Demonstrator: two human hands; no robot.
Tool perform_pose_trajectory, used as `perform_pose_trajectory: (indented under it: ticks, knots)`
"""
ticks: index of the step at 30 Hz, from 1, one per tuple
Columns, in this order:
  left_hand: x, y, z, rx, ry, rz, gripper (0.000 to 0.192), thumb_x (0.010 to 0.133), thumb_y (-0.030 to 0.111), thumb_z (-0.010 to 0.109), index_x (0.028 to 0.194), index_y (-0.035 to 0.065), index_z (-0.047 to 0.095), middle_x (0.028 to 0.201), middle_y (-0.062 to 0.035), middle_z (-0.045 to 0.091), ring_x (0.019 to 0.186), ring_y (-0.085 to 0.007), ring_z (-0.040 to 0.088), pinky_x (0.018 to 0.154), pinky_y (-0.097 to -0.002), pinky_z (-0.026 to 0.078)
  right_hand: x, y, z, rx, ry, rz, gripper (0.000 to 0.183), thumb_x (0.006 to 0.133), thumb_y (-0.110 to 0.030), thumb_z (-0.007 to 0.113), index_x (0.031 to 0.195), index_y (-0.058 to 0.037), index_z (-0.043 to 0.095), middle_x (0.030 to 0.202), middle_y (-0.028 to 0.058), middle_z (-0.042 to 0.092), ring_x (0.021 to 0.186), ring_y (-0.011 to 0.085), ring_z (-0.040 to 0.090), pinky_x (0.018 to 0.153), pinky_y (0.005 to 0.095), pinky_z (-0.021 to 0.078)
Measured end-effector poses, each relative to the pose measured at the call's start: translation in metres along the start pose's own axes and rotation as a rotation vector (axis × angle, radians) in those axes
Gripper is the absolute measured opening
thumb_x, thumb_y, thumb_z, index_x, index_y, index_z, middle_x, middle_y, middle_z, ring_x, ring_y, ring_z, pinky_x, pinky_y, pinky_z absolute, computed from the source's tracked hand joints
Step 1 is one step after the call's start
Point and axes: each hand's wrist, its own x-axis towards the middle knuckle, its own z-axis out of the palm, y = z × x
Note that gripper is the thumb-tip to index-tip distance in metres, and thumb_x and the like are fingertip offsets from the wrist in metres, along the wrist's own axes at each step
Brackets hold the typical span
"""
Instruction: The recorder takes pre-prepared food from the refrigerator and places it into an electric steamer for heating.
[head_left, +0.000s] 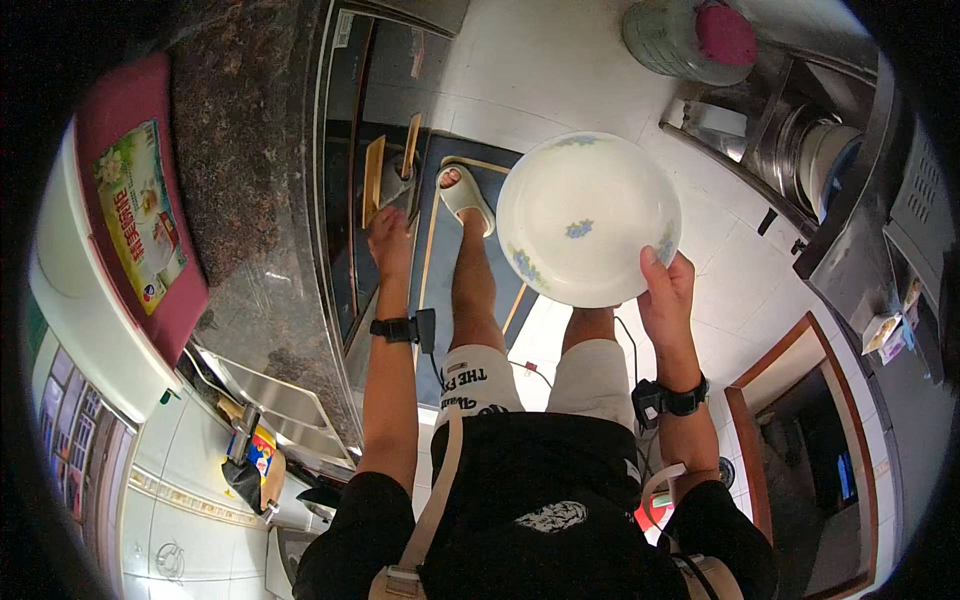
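A white plate (577, 262) with blue floral sprigs is in my right hand (669, 289). The thumb lies over its rim, and the plate's inner face is turned up towards me. On the other side, my left hand (390, 238) is at the dark glossy cabinet front (352, 90) under the counter, close to the lower end of a wooden handle (373, 180). A second wooden handle (410, 146) is just beyond it. The left fingers are partly hidden, so whether they grip the handle or cabinet edge does not show.
Left is a brown speckled stone counter (240, 150) with a steel sink (277, 390). A blue floor mat (480, 161) lies under my foot. To the right stands a metal rack (780, 97) with stacked dishes (814, 161). A large clear container (652, 41) is at the back.
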Motion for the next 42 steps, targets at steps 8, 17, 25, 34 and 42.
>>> perform_pose_trajectory:
  ticks: [8, 17, 25, 34, 42]
  knots:
    - [-0.127, 0.190, 0.025, -0.324, -0.656, 0.113, 0.024, 0.097, 0.019, 0.055, 0.105, -0.0021, 0.063, 0.089, -0.0078, 0.069, 0.073, -0.0099, 0.063, 0.059, -0.0229, 0.050, 0.002, -0.012, 0.027, -0.203, 0.013, -0.092, 0.032, 0.095, -0.022, 0.060, 0.111, 0.0055, 0.059, 0.085, 0.0110, 0.067, 0.065, 0.0140, 0.065, 0.053, 0.0255, 0.0536]
    - [-0.159, 0.225, -0.005, -0.277, -0.452, 0.132, 0.016, 0.087, 0.011, 0.068, 0.091, -0.0042, 0.066, 0.070, -0.0027, 0.065, 0.053, -0.0044, 0.056, 0.043, -0.0199, 0.043, -0.029, -0.047, 0.073, -0.270, -0.081, -0.155, 0.036, 0.093, -0.021, 0.062, 0.117, 0.0066, 0.057, 0.093, 0.0096, 0.066, 0.075, 0.0141, 0.065, 0.059, 0.0270, 0.0558]
    - [-0.195, 0.247, -0.084, -0.350, -0.381, 0.194, 0.018, 0.088, 0.014, 0.068, 0.083, -0.0033, 0.066, 0.064, -0.0020, 0.063, 0.046, -0.0032, 0.050, 0.041, -0.0190, 0.036, -0.091, -0.076, 0.123, -0.313, -0.139, -0.206, 0.034, 0.093, -0.020, 0.062, 0.115, 0.0061, 0.058, 0.088, 0.0089, 0.067, 0.070, 0.0142, 0.065, 0.059, 0.0261, 0.0559]
    - [-0.232, 0.298, -0.160, -0.449, -0.555, 0.337, 0.027, 0.095, 0.021, 0.060, 0.084, -0.0026, 0.067, 0.068, -0.0024, 0.066, 0.050, -0.0043, 0.051, 0.046, -0.0190, 0.038, -0.172, -0.114, 0.156, -0.137, -0.118, -0.252, 0.032, 0.095, -0.021, 0.059, 0.110, 0.0081, 0.058, 0.089, 0.0128, 0.068, 0.064, 0.0172, 0.066, 0.051, 0.0286, 0.0541]
    - [-0.261, 0.324, -0.139, -0.056, -0.771, 0.692, 0.022, 0.083, 0.016, 0.071, 0.086, -0.0054, 0.065, 0.069, -0.0075, 0.067, 0.057, -0.0074, 0.057, 0.056, -0.0238, 0.046, -0.245, -0.137, 0.146, -0.206, 0.067, -0.369, 0.027, 0.094, -0.017, 0.060, 0.109, 0.0058, 0.062, 0.085, 0.0115, 0.068, 0.062, 0.0154, 0.065, 0.051, 0.0259, 0.0525]
